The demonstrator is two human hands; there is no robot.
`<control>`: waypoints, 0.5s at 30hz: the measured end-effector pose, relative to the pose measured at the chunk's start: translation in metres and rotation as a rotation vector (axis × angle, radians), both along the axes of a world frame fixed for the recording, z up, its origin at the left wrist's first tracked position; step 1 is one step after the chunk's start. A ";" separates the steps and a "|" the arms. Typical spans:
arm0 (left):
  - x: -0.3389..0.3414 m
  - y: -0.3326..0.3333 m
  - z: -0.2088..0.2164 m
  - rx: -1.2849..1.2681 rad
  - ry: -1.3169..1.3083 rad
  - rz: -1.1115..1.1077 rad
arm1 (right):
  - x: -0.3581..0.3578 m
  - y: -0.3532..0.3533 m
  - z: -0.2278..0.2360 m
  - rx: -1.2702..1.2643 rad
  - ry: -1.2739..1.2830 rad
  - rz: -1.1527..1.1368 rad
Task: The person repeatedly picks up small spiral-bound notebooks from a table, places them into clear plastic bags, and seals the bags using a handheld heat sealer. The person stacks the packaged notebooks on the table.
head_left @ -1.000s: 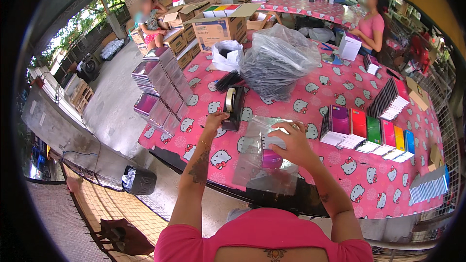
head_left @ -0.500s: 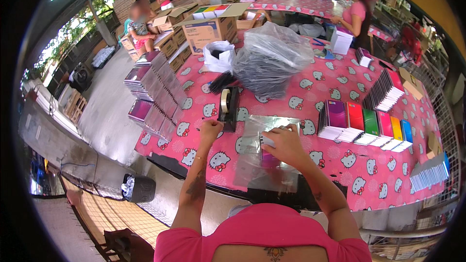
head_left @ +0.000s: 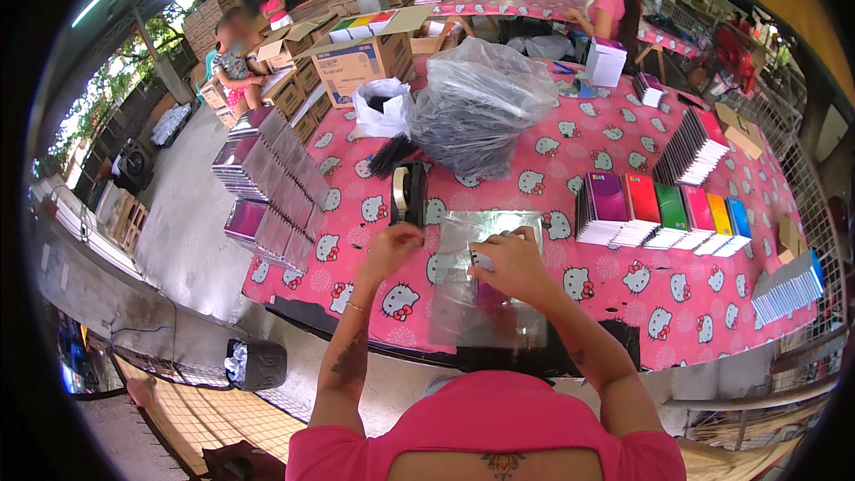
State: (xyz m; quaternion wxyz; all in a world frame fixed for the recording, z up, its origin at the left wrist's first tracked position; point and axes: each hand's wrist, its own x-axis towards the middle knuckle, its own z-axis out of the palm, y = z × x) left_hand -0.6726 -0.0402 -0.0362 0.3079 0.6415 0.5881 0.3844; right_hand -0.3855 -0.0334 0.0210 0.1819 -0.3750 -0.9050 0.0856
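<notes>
Just in front of the black tape dispenser with its pale tape roll, my left hand is closed, fingertips pinched toward the right. Anything thin between them is too small to make out. My right hand curls over a spiral notebook, gripping its upper edge; most of the notebook is hidden under the palm. A purple part of its cover shows below the fingers. Beneath and around it lies a clear plastic sleeve, flat on the pink patterned tablecloth.
Stacked plastic-wrapped notebooks stand at the left edge. Coloured notebooks stand in rows at right. Behind the dispenser are a large clear bag, a white bag and an open carton. Several people are farther back.
My left hand has shifted slightly right, toward the notebook, from beside the dispenser's front. My right hand stays on the notebook. The whole view has shifted a little.
</notes>
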 end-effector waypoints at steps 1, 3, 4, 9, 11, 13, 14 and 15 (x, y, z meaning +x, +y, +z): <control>0.016 -0.004 0.005 0.076 -0.373 -0.207 | -0.001 -0.001 0.000 -0.007 0.002 0.005; 0.043 -0.004 0.016 0.024 -0.357 -0.366 | -0.003 0.002 0.002 -0.012 0.003 0.015; 0.053 -0.001 0.024 0.036 -0.279 -0.371 | -0.005 0.002 0.008 -0.045 -0.017 0.017; 0.063 0.013 0.041 0.135 -0.088 -0.435 | 0.003 0.007 0.022 -0.084 -0.024 0.088; 0.058 0.014 0.039 0.191 -0.011 -0.449 | 0.016 0.030 0.022 -0.072 0.093 -0.084; 0.065 0.018 0.039 0.249 0.031 -0.460 | 0.037 0.063 0.011 -0.115 0.088 -0.111; 0.073 0.022 0.041 0.279 0.039 -0.463 | 0.048 0.081 -0.001 -0.166 0.028 -0.052; 0.076 0.024 0.042 0.312 0.052 -0.450 | 0.048 0.087 0.002 -0.211 -0.030 0.025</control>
